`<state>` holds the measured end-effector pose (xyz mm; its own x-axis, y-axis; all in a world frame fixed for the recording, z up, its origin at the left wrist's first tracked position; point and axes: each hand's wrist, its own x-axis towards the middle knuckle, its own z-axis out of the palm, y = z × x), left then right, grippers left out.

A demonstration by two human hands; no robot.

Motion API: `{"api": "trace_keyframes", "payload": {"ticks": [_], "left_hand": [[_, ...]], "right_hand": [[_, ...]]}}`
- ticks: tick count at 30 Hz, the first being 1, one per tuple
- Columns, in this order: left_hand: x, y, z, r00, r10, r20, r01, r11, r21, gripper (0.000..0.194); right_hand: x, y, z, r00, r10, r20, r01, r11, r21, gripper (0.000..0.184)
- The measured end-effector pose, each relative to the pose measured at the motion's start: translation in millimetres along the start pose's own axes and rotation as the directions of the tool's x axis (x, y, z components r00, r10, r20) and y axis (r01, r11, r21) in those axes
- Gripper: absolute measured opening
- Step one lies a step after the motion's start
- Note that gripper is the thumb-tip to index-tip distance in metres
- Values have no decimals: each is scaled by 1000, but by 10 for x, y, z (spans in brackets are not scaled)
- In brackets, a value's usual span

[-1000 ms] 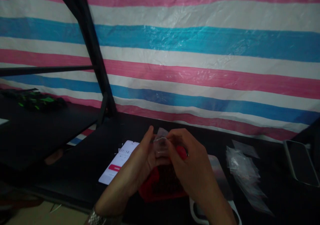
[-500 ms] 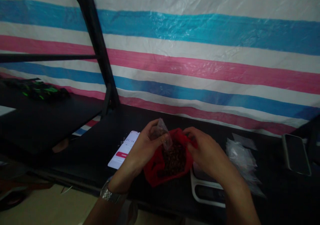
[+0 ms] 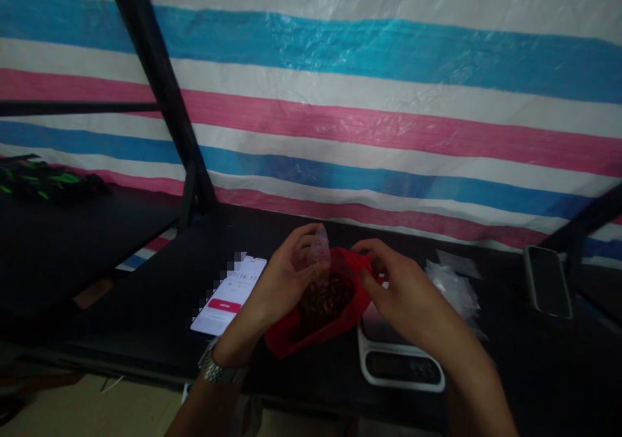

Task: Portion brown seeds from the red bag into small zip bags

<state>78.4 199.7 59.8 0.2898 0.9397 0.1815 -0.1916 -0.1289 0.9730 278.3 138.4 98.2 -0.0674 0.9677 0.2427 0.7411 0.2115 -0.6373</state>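
Red bag (image 3: 291,343) is open, brown bits (image 3: 325,304) inside; small clear bag (image 3: 321,246) is up at its mouth, 12 o'clock. Left hand (image 3: 284,281): fingers curled, pinching the small bag. Right hand (image 3: 403,288): half closed, gripping the red rim. Small bag's fill and seal: can't tell; it's off the scale (image 3: 403,367), 4 o'clock. More clear bags (image 3: 451,288) loose at 3 o'clock. Roughly midway, my read.

Both hands (image 3: 340,275) face each other, fingers curled inward.
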Motion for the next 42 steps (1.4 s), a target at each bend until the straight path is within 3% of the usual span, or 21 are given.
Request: {"api": "trace_keyframes", "payload": {"ticks": [4, 8, 11, 15, 20, 25, 29, 33, 36, 39, 42], "left_hand": [[-15, 0, 80, 996, -18, 82, 15, 999, 41, 62], [-64, 28, 124, 997, 34, 62, -39, 996, 81, 56], [-86, 53, 64, 993, 19, 113, -34, 992, 126, 51], [-90, 64, -54, 997, 51, 57, -58, 991, 124, 56], [-112, 47, -87, 997, 30, 67, -38, 992, 123, 54], [-198, 1, -96, 982, -37, 187, 28, 998, 50, 49], [-274, 32, -133, 957, -54, 285, 42, 998, 49, 43], [-288, 88, -149, 970, -86, 228, 60, 991, 122, 33], [-252, 54, -158, 975, -109, 192, 102, 994, 44, 33], [-204, -20, -186, 981, -56, 186, 52, 998, 25, 30], [-184, -51, -226, 979, 22, 201, -51, 989, 139, 22]], "right_hand": [[-31, 10, -46, 999, 5, -38, -6, 1000, -19, 39], [-41, 19, -67, 997, 33, -63, -34, 999, -15, 39], [-32, 34, -62, 999, 17, -46, -17, 1000, 5, 35], [-22, 53, -53, 999, -10, -47, 11, 1000, 8, 33], [-30, 31, -49, 997, -37, -64, 38, 999, 10, 32], [-21, -69, 13, 961, -156, -230, 154, 988, -25, 30], [23, -149, 117, 959, -198, -201, 208, 978, 28, 39], [105, -205, 206, 971, -169, -170, 184, 980, 73, 18], [170, -217, 258, 971, -104, -216, 138, 979, 148, 11], [210, -209, 302, 956, -46, -290, 108, 973, 203, 11], [226, -220, 326, 948, -80, -307, 141, 973, 181, 27]]}}
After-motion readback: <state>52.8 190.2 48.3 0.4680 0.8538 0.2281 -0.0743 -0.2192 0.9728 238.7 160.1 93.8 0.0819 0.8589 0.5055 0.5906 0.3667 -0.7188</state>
